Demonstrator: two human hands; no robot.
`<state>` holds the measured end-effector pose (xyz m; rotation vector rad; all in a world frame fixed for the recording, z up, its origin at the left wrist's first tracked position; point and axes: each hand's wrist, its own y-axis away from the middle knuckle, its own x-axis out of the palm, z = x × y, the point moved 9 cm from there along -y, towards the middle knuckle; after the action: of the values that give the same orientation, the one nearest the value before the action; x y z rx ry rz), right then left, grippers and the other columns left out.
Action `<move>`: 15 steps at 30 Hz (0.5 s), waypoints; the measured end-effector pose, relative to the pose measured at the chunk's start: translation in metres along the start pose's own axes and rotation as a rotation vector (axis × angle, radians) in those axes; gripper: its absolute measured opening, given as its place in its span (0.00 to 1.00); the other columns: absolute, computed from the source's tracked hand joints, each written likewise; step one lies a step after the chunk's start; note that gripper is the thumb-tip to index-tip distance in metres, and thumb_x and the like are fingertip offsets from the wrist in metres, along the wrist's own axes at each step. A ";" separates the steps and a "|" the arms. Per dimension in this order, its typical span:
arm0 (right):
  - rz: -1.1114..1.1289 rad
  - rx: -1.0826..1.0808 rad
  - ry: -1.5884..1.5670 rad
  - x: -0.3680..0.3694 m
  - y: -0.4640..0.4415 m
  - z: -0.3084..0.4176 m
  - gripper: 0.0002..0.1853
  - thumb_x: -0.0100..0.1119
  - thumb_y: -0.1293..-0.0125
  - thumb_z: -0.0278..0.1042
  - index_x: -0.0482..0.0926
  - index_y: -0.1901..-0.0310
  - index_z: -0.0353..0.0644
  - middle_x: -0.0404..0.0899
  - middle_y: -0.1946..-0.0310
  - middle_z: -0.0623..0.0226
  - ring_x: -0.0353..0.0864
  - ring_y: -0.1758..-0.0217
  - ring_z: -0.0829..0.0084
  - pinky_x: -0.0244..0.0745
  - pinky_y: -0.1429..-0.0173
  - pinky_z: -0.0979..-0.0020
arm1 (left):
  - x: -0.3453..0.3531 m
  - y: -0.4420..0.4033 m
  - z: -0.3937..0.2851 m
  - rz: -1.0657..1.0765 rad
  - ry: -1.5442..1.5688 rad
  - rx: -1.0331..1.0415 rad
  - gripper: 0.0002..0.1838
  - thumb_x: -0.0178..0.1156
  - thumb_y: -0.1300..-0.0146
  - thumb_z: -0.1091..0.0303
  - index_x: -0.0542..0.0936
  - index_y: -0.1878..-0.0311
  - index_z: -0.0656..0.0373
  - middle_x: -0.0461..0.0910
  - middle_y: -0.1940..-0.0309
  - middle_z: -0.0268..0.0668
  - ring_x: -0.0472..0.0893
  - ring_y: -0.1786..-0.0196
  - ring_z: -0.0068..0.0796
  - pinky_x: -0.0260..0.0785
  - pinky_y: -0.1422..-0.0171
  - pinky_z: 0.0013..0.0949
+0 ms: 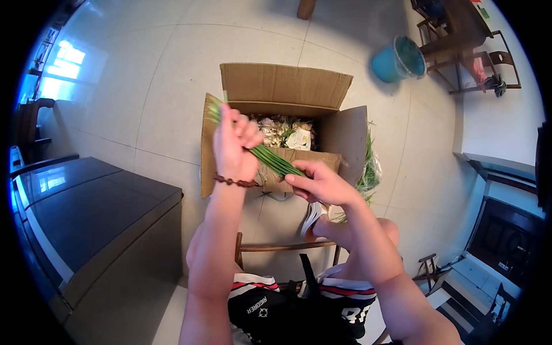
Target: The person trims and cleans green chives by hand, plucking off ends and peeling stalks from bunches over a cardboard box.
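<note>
A bundle of long green stalks (272,160) stretches between my two hands, above the near side of an open cardboard box (282,83). My left hand (236,144), with a beaded bracelet at the wrist, is wrapped round the bundle near its paler end, which sticks out at the upper left. My right hand (318,183) pinches the darker green end at the lower right. Inside the box lie pale scraps and a white crumpled piece (299,138) with some green bits.
More green stalks in clear plastic (370,172) lie on the floor right of the box. A blue bucket (397,60) stands at the upper right, near wooden furniture (460,29). A dark cabinet (109,218) is at the left.
</note>
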<state>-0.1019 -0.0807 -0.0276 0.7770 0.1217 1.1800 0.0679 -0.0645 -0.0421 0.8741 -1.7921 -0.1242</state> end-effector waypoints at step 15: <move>-0.357 -0.203 -0.045 -0.075 0.011 0.018 0.10 0.61 0.27 0.33 0.84 0.55 0.33 0.83 0.68 0.68 0.80 0.70 0.80 0.79 0.63 0.76 | -0.016 -0.005 -0.067 0.045 0.164 0.171 0.22 0.49 0.21 0.49 0.66 0.71 0.52 0.56 0.82 0.24 0.50 0.83 0.16 0.46 0.82 0.24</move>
<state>-0.1322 -0.1525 -0.0301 0.5735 0.0970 0.8207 0.1301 -0.0363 -0.0294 0.9363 -1.6844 0.1283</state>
